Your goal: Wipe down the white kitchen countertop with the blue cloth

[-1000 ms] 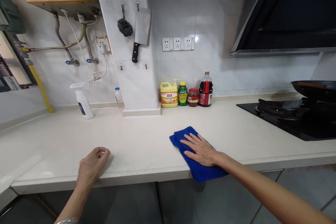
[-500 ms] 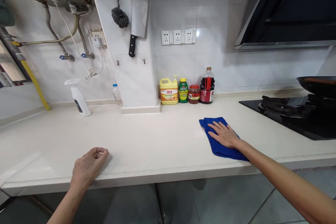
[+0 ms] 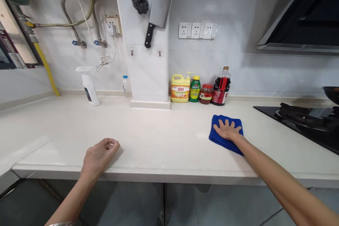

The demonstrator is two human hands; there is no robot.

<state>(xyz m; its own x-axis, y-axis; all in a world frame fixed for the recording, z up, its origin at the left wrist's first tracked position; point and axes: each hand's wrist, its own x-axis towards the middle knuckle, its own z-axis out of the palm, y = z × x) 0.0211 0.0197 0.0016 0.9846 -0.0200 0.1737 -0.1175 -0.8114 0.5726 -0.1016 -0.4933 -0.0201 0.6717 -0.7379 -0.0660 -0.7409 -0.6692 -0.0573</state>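
Observation:
A folded blue cloth (image 3: 221,141) lies on the white countertop (image 3: 159,137) at the right. My right hand (image 3: 227,129) is flat on top of it with the fingers spread, pressing on it rather than gripping. My left hand (image 3: 99,155) rests near the counter's front edge on the left side. Its fingers are curled in towards the thumb, and nothing shows in them.
Along the wall stand a yellow detergent jug (image 3: 180,89), a green bottle (image 3: 195,89), a red-lidded jar (image 3: 206,94) and a dark sauce bottle (image 3: 221,88). A white spray bottle (image 3: 89,88) and a small clear bottle (image 3: 127,87) are further left. A cleaver (image 3: 160,3) hangs above; a gas stove (image 3: 304,122) is right.
My right hand and the blue cloth have moved leftward and away from the counter's front edge. The fingers have spread wider. The left hand stays about where it was; the view has shifted.

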